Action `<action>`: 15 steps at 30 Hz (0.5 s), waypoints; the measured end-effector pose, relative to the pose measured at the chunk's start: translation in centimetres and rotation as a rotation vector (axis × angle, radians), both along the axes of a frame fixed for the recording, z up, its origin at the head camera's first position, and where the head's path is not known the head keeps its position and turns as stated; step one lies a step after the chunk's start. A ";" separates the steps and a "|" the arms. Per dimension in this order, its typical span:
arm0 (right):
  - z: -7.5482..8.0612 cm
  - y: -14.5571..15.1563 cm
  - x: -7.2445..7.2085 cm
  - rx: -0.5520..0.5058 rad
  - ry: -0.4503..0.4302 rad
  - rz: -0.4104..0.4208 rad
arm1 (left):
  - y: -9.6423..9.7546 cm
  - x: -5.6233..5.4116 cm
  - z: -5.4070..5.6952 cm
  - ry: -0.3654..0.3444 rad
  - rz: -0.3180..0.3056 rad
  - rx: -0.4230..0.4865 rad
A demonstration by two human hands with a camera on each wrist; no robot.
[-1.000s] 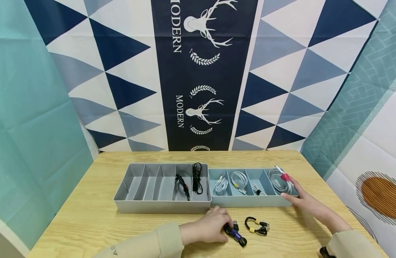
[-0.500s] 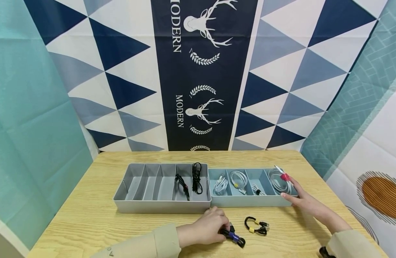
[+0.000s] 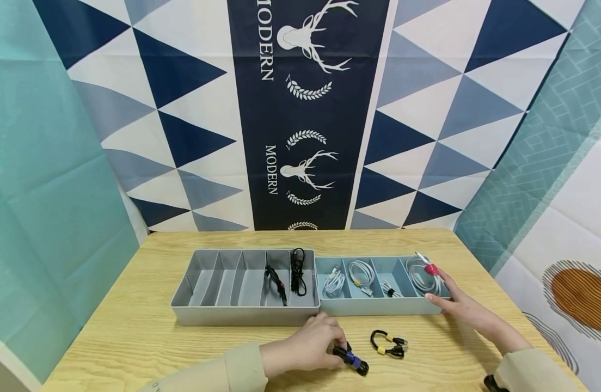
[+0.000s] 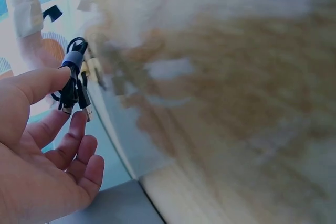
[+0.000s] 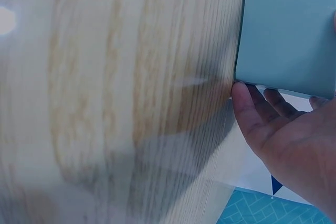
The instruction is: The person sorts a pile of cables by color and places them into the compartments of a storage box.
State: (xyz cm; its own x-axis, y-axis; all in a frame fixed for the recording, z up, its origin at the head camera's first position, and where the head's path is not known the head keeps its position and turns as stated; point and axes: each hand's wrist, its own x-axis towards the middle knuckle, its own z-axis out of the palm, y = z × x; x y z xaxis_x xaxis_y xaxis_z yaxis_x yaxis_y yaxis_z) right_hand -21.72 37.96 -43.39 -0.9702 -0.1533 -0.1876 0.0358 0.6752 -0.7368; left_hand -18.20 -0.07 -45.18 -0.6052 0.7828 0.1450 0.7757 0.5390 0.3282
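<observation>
My left hand [image 3: 314,342] pinches a coiled black USB cable [image 3: 351,360] wrapped with a blue strap, low over the table in front of the boxes. In the left wrist view the cable [image 4: 73,69] sits between thumb and fingertips, its metal plugs hanging down. My right hand [image 3: 469,311] rests at the right end of a light-blue divided box [image 3: 379,308], thumb on the front wall. In the right wrist view its fingers [image 5: 244,106] lie along the box's end wall [image 5: 289,30]. Beside my left hand lies a black cable with yellow ties [image 3: 388,344].
A grey divided box [image 3: 246,316] adjoins the blue one; two black cables [image 3: 276,283] lie in its right compartments. The blue box holds several white cables [image 3: 361,275], one with a red tie. A black object [image 3: 494,383] shows by my right sleeve.
My left hand has drawn back slightly to the left, bringing the blue-strapped cable along. The right hand keeps its place at the blue box.
</observation>
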 end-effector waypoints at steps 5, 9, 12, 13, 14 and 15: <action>0.2 -0.1 0.1 -0.006 -0.011 0.004 | -0.3 0.1 0.6 0.019 0.008 0.011; 0.2 0.0 0.1 -0.003 -0.018 0.001 | -0.4 0.2 0.9 0.014 0.014 0.017; 0.1 0.0 0.1 0.008 -0.019 -0.005 | -0.5 0.2 1.0 0.010 0.011 0.021; 0.1 0.0 0.1 0.009 -0.019 -0.004 | -0.6 0.2 1.0 0.010 0.008 0.023; 0.0 0.0 0.0 0.011 -0.016 -0.003 | -0.6 0.2 1.1 0.012 0.005 0.024; 0.0 0.0 0.0 0.011 -0.012 0.000 | -0.6 0.2 1.1 0.014 0.003 0.024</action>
State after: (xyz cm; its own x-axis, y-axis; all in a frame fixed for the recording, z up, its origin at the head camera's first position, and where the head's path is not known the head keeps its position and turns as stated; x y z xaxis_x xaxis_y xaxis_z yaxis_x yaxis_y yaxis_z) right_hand -21.70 38.00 -43.40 -0.9679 -0.1508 -0.2011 0.0450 0.6832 -0.7288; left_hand -17.99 -0.68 -44.09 -0.6055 0.7771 0.1718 0.7785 0.5335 0.3306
